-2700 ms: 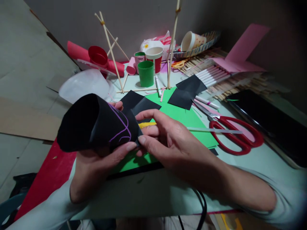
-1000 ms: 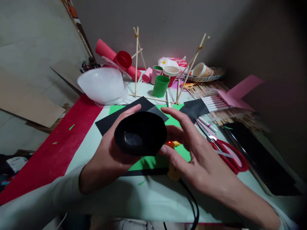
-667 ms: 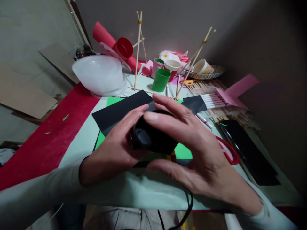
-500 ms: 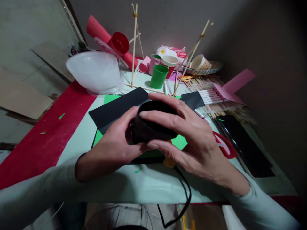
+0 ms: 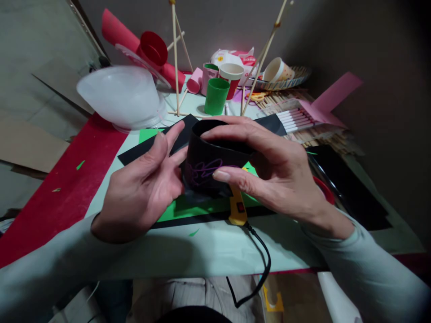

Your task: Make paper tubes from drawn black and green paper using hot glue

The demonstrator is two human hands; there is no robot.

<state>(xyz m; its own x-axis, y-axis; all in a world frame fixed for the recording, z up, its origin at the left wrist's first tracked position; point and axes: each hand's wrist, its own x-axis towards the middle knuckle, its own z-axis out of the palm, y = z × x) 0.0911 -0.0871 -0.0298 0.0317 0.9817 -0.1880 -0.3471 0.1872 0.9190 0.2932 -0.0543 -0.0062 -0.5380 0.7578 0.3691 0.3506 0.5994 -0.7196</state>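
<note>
A black paper tube [image 5: 210,163] with purple scribbles on its side is between my hands, its round opening facing up. My right hand [image 5: 269,166] grips it, with fingers over the far rim and the thumb on the near wall. On its left side my left hand [image 5: 144,188] is open, palm turned up and fingers spread near the tube. Beneath lie green paper [image 5: 202,211] and black paper [image 5: 148,146]. A yellow glue gun [image 5: 238,215] with a black cord lies just in front of the tube, its upper part hidden.
Behind stand a green paper tube [image 5: 216,96], a red and white paper cup [image 5: 231,74] and stick frames [image 5: 177,67]. A translucent plastic bowl [image 5: 117,96] sits at left. White markers [image 5: 298,120], pink paper [image 5: 340,94], black sheets [image 5: 350,188] and partly hidden red-handled scissors [image 5: 325,190] are at right.
My left hand has let go of the black tube and opened out to the left. The tube, still in my right hand, is more upright, and its purple scribbles now show.
</note>
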